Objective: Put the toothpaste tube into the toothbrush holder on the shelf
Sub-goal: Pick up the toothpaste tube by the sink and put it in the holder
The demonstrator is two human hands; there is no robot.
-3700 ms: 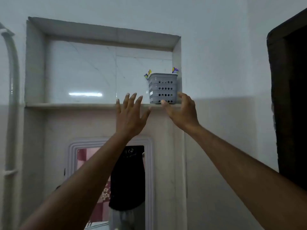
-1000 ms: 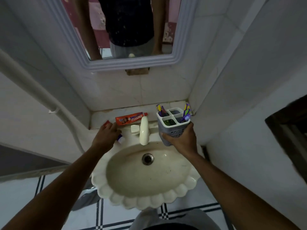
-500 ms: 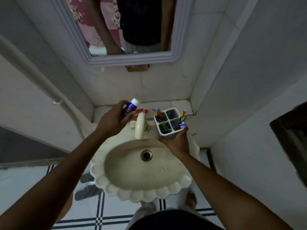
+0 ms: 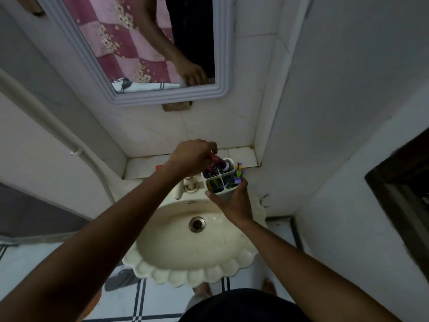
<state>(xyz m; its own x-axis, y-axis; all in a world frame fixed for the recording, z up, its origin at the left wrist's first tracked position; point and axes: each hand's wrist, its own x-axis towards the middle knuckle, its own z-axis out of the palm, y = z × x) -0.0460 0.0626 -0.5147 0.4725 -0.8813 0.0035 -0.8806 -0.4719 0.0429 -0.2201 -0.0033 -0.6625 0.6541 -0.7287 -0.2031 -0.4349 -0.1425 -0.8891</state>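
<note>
the toothpaste tube (image 4: 220,164) tilts cap-down and rightward into the far right compartment of the toothbrush holder (image 4: 221,180), its upper end pinched in the left hand (image 4: 191,158). the right hand (image 4: 234,203) wraps the holder's near side, over the sink (image 4: 185,273) rim. toothbrushes (image 4: 238,174) crowd the right cells; the tiled ledge (image 4: 239,154) lies just beyond.

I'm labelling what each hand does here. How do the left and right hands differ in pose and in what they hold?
The left hand comes from above, fingers pinched down on a purple toothpaste tube; the right hand cups the toothbrush holder from the near side. The left hand's tube tilts into a far compartment; the right hand's holder stands upright at the sink rim. Both grips are closed.
</note>
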